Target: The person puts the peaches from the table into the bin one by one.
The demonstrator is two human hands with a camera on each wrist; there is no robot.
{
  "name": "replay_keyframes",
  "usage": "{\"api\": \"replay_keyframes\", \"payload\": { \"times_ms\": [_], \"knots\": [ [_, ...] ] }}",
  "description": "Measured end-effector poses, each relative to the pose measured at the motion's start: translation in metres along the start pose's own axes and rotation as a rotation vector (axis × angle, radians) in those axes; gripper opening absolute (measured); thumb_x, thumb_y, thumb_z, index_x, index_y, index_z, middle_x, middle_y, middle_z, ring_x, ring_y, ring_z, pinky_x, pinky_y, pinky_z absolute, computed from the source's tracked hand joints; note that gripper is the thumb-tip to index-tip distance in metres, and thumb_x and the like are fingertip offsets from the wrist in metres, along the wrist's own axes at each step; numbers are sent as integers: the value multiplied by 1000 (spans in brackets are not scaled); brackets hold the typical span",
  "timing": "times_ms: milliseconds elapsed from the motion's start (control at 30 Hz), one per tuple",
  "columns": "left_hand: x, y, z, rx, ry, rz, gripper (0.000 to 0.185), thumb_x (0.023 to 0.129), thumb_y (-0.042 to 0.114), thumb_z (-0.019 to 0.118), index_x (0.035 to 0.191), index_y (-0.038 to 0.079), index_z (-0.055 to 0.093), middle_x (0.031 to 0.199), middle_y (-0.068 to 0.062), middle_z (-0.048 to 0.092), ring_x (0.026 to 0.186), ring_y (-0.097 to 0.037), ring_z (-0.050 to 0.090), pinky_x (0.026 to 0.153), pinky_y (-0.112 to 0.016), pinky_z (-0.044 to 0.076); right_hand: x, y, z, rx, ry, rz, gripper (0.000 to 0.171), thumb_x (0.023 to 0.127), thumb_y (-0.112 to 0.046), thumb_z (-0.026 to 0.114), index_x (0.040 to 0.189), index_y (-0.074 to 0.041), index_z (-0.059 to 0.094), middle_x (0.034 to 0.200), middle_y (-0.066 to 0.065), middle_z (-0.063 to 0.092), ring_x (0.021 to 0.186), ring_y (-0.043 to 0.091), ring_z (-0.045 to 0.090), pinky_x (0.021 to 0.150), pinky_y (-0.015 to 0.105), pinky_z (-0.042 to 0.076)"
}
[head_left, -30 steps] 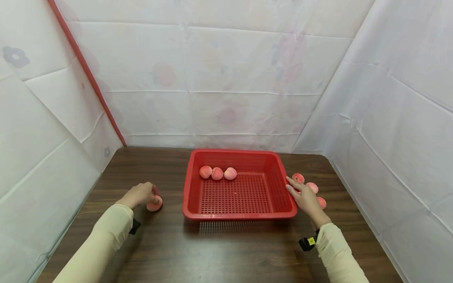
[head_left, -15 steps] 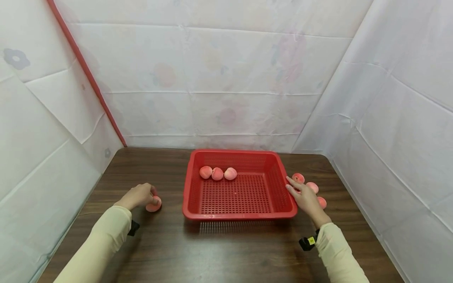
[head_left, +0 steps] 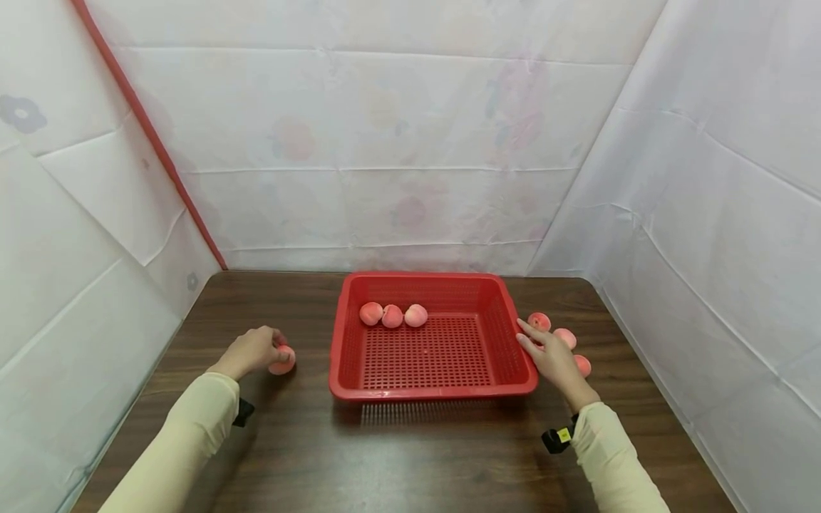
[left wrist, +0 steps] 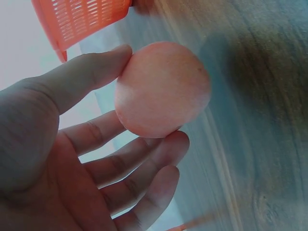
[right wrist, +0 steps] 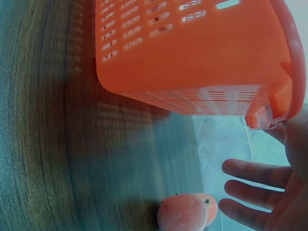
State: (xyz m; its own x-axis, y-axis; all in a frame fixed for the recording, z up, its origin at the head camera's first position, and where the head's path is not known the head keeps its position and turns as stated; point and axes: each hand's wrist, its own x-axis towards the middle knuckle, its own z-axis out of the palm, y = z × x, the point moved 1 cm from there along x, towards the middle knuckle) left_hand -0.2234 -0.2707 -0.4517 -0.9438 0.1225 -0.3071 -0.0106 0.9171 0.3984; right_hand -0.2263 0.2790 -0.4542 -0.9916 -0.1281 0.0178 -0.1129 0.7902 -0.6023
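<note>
My left hand (head_left: pixel 251 350) pinches a pink peach (left wrist: pixel 163 89) between thumb and fingers, left of the red plastic basket (head_left: pixel 432 392). In the left wrist view the thumb lies on one side of the peach and the fingertips on the other; a shadow falls on the table beside it. At the basket's right end, my right hand (head_left: pixel 553 358) holds the rim (right wrist: pixel 294 57) with thumb and forefinger. Its other fingers (right wrist: pixel 250 192) extend free below the rim. Inside the basket, three peaches (head_left: pixel 393 316) stand in a row near the back left.
Several more peaches (head_left: pixel 564 338) lie on the table just right of the basket, partly behind my right hand. The dark wood-grain table (head_left: pixel 410 456) is bounded by white patterned sheets (head_left: pixel 410 142) at the back and sides.
The left hand and its peach have shifted slightly up in the head view. The right hand stays at the basket rim, and the basket peaches keep their places.
</note>
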Motion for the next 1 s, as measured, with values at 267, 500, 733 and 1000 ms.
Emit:
{"api": "replay_keyframes", "payload": {
  "times_ms": [267, 500, 733, 1000],
  "knots": [
    [1, 5, -5, -1, 83, 25, 42, 86, 29, 70, 114, -2, 65, 107, -21, 69, 89, -36, 64, 75, -51, 51, 1, 1, 0, 2, -15, 12, 57, 98, -45, 52, 147, -19, 44, 98, 16, 67, 54, 11, 58, 59, 27, 44],
    [5, 10, -10, -25, 194, 60, 41, 85, 31, 72, 110, -2, 67, 98, -18, 70, 83, -31, 65, 73, -48, 51, 2, 2, 2, -3, 10, -6, 54, 98, -43, 53, 146, -17, 46, 104, 20, 66, 58, 9, 59, 61, 26, 44],
    [5, 17, -20, -45, 283, 82, 42, 87, 28, 70, 114, -4, 65, 100, -21, 70, 82, -30, 64, 72, -47, 50, 3, 2, -1, 4, 6, -4, 55, 98, -43, 53, 146, -17, 46, 113, 22, 66, 58, 10, 58, 62, 26, 44],
    [6, 28, -37, -86, 357, 89, 44, 89, 32, 69, 114, -3, 65, 99, -21, 70, 83, -31, 64, 75, -47, 49, 3, 5, 1, 12, -16, 34, 57, 97, -46, 54, 147, -21, 45, 131, 23, 60, 62, 12, 59, 64, 28, 46]
  ]
}}
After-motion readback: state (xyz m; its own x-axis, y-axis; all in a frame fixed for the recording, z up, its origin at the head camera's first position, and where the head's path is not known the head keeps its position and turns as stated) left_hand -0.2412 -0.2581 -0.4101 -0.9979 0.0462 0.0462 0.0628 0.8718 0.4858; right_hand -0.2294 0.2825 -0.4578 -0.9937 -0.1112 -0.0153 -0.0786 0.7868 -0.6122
